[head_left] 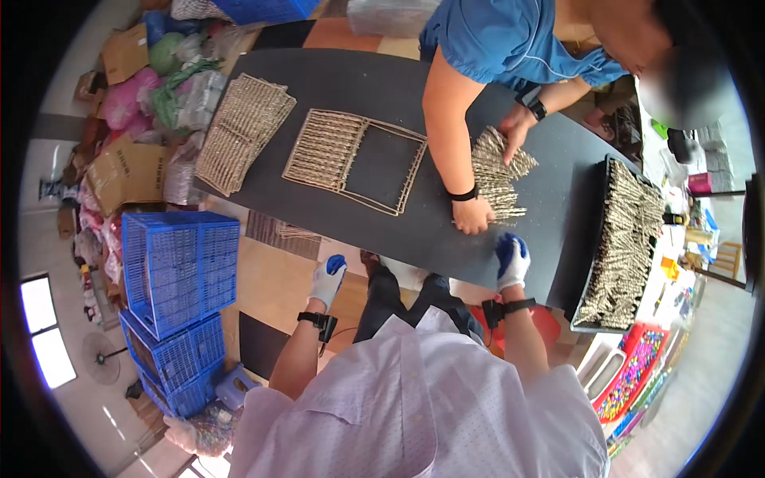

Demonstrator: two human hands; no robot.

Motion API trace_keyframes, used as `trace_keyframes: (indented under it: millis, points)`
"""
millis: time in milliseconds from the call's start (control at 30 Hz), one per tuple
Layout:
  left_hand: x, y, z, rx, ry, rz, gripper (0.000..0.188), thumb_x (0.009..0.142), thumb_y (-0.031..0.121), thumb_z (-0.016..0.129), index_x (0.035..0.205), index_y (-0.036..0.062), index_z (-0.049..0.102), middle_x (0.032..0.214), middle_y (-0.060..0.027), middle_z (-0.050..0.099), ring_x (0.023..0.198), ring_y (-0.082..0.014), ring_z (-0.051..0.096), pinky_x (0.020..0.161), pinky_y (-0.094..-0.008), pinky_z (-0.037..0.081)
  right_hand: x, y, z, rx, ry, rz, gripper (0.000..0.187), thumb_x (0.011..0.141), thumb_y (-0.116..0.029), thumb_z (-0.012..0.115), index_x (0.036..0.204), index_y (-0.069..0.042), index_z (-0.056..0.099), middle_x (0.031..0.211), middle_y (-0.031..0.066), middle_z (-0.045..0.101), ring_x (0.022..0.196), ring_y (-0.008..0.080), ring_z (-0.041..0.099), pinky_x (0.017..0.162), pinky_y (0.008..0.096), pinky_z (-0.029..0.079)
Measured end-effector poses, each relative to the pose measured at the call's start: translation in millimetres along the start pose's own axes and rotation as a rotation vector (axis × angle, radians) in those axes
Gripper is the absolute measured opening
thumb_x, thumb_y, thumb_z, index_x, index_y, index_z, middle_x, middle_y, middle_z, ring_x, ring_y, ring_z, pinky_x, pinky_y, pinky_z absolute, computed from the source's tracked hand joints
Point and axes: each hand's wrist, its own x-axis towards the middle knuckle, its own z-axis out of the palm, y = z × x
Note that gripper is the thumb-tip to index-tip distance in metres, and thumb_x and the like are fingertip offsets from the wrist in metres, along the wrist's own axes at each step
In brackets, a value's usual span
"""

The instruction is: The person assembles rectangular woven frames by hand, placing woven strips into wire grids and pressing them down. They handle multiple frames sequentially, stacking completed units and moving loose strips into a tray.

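Note:
My left hand (327,280), in a white glove with blue fingers, hangs in front of the table's near edge. Its fingers are loosely curled and nothing shows in them. At the table's near right edge is my right hand (512,261), gloved the same way, its fingers a little apart and holding nothing visible. Just beyond it lies a loose bundle of twisted tan sticks (496,179), which a co-worker's hands (473,215) are gathering. A rectangular frame (382,209) in the middle of the table has its left half filled with rows of such sticks; its right half is bare.
A stack of filled stick panels (243,131) lies on the dark table (358,78) at left. A black tray (575,325) full of sticks stands at the right end. Blue crates (182,263) are piled at left, below bags and cardboard boxes (131,171). A red tray (644,328) holds colourful pieces.

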Motion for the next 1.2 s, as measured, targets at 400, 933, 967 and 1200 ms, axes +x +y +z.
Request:
trace_keyframes:
  millis: [400, 933, 967, 1200]
  points:
    - [147.1, 126.7, 30.4, 0.246, 0.549, -0.278, 0.097, 0.070, 0.049, 0.077, 0.143, 0.0081, 0.027, 0.145, -0.0252, 0.031, 0.134, -0.0374, 0.032, 0.109, -0.0473, 0.030, -53.0, -33.3, 121.8, -1.460, -0.919, -0.741, 0.037, 0.081, -0.024, 0.066, 0.114, -0.007, 0.060, 0.108, 0.0140, 0.063, 0.103, 0.0323, 0.059, 0.090, 0.0423, 0.046]
    - [148.7, 94.5, 26.3, 0.424, 0.357, -0.045, 0.097, 0.072, 0.042, 0.074, 0.144, 0.0020, 0.024, 0.141, -0.0179, 0.039, 0.136, -0.0358, 0.028, 0.112, -0.0484, 0.020, 49.9, 51.0, 370.9, -1.875, -0.590, -0.720, 0.060, 0.087, -0.039, 0.059, 0.133, -0.003, 0.044, 0.117, 0.0190, 0.059, 0.108, 0.0360, 0.057, 0.090, 0.0471, 0.046]
    - [152.7, 94.7, 23.0, 0.447, 0.334, -0.005, 0.094, 0.071, 0.034, 0.074, 0.144, 0.0033, 0.024, 0.142, -0.0176, 0.038, 0.135, -0.0363, 0.028, 0.111, -0.0485, 0.020, 46.1, 49.3, 358.9, -1.869, -0.566, -0.680, 0.060, 0.086, -0.038, 0.060, 0.132, -0.003, 0.045, 0.116, 0.0198, 0.059, 0.107, 0.0362, 0.058, 0.089, 0.0467, 0.047]
    - [218.4, 127.8, -8.3, 0.809, 0.059, 0.496, 0.064, 0.080, 0.007, 0.054, 0.142, 0.0141, 0.037, 0.142, -0.0125, 0.043, 0.133, -0.0364, 0.035, 0.111, -0.0498, 0.024, -10.2, 45.1, 244.2, -1.589, -0.613, -0.428, 0.054, 0.082, -0.034, 0.064, 0.122, -0.001, 0.052, 0.099, 0.0243, 0.064, 0.092, 0.0394, 0.063, 0.080, 0.0462, 0.051]
